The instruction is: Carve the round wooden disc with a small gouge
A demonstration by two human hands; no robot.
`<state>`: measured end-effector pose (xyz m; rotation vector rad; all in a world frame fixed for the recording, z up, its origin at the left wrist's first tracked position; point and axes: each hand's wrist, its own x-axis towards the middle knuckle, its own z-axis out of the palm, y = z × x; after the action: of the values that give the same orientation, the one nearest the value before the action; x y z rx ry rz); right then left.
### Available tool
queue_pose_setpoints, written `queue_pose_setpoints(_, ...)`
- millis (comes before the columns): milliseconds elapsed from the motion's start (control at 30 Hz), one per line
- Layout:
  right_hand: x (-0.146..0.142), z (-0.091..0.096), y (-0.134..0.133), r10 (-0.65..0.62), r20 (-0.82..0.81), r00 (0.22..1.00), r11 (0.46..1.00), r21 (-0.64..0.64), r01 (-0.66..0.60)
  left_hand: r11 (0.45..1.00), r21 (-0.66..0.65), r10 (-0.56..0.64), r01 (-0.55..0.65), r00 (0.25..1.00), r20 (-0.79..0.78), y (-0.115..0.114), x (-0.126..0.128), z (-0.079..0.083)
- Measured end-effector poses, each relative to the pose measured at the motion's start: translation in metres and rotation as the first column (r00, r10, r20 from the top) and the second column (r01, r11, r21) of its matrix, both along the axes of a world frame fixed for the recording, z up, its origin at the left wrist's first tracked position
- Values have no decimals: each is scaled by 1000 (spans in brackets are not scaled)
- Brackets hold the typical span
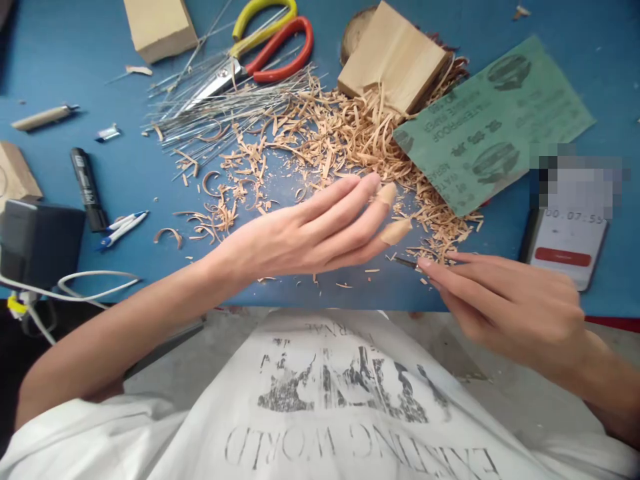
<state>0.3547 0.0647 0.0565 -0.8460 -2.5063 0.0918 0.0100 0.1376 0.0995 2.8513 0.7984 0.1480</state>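
My left hand (320, 230) hovers flat over the blue table (130, 180), fingers stretched and slightly apart, two fingertips wrapped in tan tape. It holds nothing. My right hand (500, 303) is at the table's front edge, fingers pinched on a thin dark tool (406, 263) whose tip points at the left fingertips. A heap of wood shavings (340, 143) lies just beyond both hands.
A wood block (393, 57) rests on the shavings, green sandpaper (487, 123) to its right, a phone (567, 247) at the right edge. Scissors (260, 57) and thin wires (215, 110) lie at the back. Black marker (89, 189), black box (40, 243) and cable (95, 283) sit left.
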Motion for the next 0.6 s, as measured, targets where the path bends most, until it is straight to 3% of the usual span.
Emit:
queue_pose_setpoints(100, 0, -1, -2, -19, -8, 1000, 1000, 15, 19, 996, 51, -66, 72, 991, -116, 2, -3, 4)
queue_pose_setpoints(167, -1, -1, -5, -28, -2, 1000, 999, 20, 28, 985, 137, -97, 106, 993, -74, 0, -10, 6)
queue_pose_setpoints(200, -1, -1, -6, -29, -5, 1000, 999, 25, 29, 979, 189, -73, 76, 997, -23, -2, -14, 6)
queue_pose_setpoints(267, -1, 0, -7, -38, -16, 999, 999, 20, 38, 959, 267, 72, -97, 992, 104, -7, -21, 3)
queue_pose_setpoints(300, -1, 0, -8, -47, -22, 999, 999, 19, 47, 953, 224, 175, -205, 974, 146, -10, -23, -1)
queue_pose_setpoints(333, -1, 0, -8, -55, -25, 998, 998, 21, 55, 964, 119, 228, -239, 968, 104, -13, -23, -7)
queue_pose_setpoints(500, -4, -3, -7, -28, -21, 999, 998, 48, 29, 962, -86, 271, -261, 951, 148, -22, -16, -38)
queue_pose_setpoints(600, -3, -6, -6, 3, -7, 1000, 998, 57, -2, 949, -118, 311, -294, 935, 173, -30, -23, -38)
